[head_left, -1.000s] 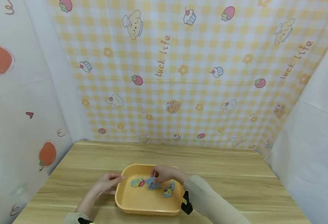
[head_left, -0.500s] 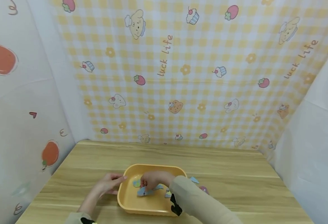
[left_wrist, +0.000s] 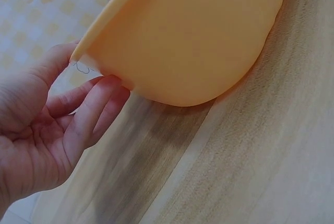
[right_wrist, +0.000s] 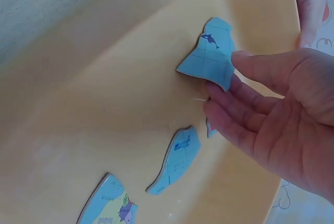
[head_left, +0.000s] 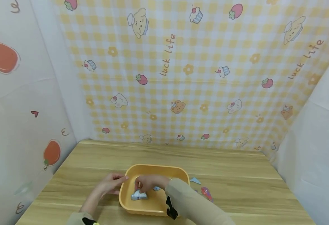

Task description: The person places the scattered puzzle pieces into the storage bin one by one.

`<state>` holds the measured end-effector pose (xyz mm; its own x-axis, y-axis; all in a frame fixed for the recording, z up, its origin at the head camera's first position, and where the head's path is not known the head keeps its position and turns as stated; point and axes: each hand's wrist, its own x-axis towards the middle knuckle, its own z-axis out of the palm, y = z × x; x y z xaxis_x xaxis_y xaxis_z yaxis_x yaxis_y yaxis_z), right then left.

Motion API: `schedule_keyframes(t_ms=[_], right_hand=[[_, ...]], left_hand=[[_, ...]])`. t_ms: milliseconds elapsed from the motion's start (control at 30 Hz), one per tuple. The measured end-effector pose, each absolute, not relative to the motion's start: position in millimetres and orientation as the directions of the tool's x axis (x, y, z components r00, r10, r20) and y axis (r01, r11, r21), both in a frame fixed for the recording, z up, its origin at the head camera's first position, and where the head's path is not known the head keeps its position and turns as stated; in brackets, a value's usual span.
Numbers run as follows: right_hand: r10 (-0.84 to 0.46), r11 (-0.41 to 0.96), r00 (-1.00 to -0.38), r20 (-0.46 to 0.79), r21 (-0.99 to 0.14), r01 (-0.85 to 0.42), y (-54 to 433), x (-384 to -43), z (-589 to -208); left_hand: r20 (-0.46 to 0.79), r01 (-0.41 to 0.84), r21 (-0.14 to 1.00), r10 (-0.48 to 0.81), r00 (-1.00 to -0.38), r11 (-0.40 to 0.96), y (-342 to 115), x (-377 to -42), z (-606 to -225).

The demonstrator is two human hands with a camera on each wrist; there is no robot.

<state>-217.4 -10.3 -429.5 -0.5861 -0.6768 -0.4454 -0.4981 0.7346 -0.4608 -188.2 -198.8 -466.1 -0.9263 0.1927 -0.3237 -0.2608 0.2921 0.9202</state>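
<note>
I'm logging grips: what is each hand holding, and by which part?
Right hand: the blue whale-printed piece, pinched at its edge. Left hand: the yellow tray, by its left rim.

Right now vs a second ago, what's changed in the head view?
The right hand, pinching the blue orca piece, moved left and nearer the person inside the tray. The right sleeve shifted left too, uncovering a reddish piece on the table. The left hand still holds the tray's left rim.

Yellow checked backdrop (head_left: pixel 192 90), wooden table (head_left: pixel 237 175)
</note>
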Motion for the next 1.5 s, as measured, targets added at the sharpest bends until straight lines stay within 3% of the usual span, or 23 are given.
schedule_keyframes(t_ms=[300,633,833,1200,1500], right_hand=[[-0.688,0.698,-0.638,-0.345,-0.553,-0.454,16,-224,-423],[-0.572,0.668,-0.801,-0.177,-0.668,-0.329,78,-247,-406],[-0.543,0.590,-0.836,-0.076,-0.743,-0.315,111,-253,-407],[-0.481,0.612,-0.877,-0.007,-0.719,-0.330,156,-254,-415],[-0.411,0.699,-0.910,-0.049,-0.658,-0.280,185,-251,-434]], left_hand=[[-0.336,-0.280,0.911,0.153,-0.929,0.302,-192,-191,-469],[-0.345,-0.291,0.908,0.144,-0.927,0.302,-196,-192,-468],[-0.345,-0.287,0.904,0.144,-0.927,0.317,-196,-193,-469],[-0.349,-0.291,0.899,0.138,-0.927,0.327,-195,-193,-468],[-0.357,-0.299,0.902,0.147,-0.922,0.313,-196,-193,-468]])
